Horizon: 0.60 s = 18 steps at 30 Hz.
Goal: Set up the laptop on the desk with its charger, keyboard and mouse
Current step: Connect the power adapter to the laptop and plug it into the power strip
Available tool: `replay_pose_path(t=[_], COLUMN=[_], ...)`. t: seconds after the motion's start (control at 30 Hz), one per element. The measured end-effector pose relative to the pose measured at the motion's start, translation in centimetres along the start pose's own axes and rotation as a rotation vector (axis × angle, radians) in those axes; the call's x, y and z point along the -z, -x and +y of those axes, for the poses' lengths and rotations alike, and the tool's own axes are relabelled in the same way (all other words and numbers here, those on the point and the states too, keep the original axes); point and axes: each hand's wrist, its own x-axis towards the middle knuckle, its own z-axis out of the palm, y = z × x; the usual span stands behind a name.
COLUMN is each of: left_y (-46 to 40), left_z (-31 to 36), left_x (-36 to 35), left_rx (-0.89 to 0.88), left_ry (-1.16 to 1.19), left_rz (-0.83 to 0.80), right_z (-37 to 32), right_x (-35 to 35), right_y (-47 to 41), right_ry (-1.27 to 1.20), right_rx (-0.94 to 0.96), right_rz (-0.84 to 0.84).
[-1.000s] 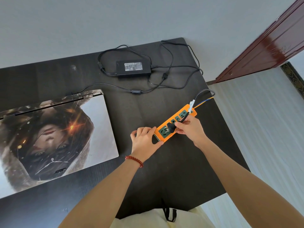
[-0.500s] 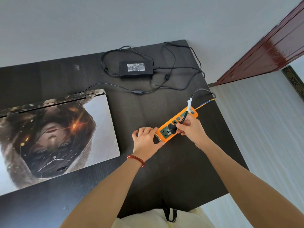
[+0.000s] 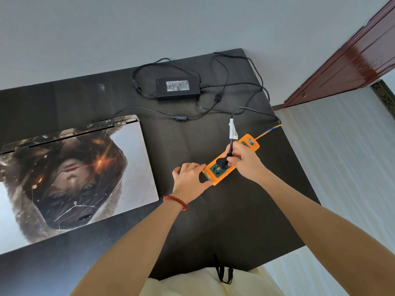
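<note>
A closed laptop [image 3: 70, 178] with a printed picture on its lid lies at the left of the black desk [image 3: 235, 221]. The black charger brick [image 3: 177, 89] rests near the far edge, its cables looping across the desk. An orange power strip [image 3: 220, 175] lies at the right. My left hand [image 3: 190, 180] grips the strip's near end. My right hand [image 3: 245, 161] pinches the black charger plug [image 3: 221, 163], which sits in a socket of the strip. No keyboard or mouse is in view.
A thin cable runs from the brick to the laptop's back edge. A white tag [image 3: 232, 130] hangs on the plug's cable. The desk's right edge drops to a pale floor [image 3: 346, 178]. A dark red door [image 3: 352, 58] stands at the far right.
The view has shifted slightly. My right hand has turned on the plug, with the cable and white tag now standing more upright. My left hand stays on the strip's end.
</note>
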Motion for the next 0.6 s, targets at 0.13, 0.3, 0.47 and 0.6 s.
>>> replay_pose_path(t=[0.13, 0.3, 0.47, 0.6], left_y=[0.1, 0.0, 0.4, 0.5], left_z=[-0.2, -0.8, -0.5, 0.9], left_x=[0.3, 1.0, 0.7, -0.8], left_rx=[0.013, 0.073, 0.057, 0.052], left_ry=[0.063, 0.195, 0.134, 0.060], left_rz=[0.008, 0.051, 0.034, 0.083], right_z=[-0.3, -0.5, -0.3, 0.1], right_x=[0.4, 1.0, 0.5, 0.5], right_y=[-0.3, -0.3, -0.3, 0.2], right_ry=[0.139, 0.203, 0.163, 0.155], right_rx=[0.097, 0.153, 0.114, 0.090], right_rz=[-0.074, -0.091, -0.093, -0.043])
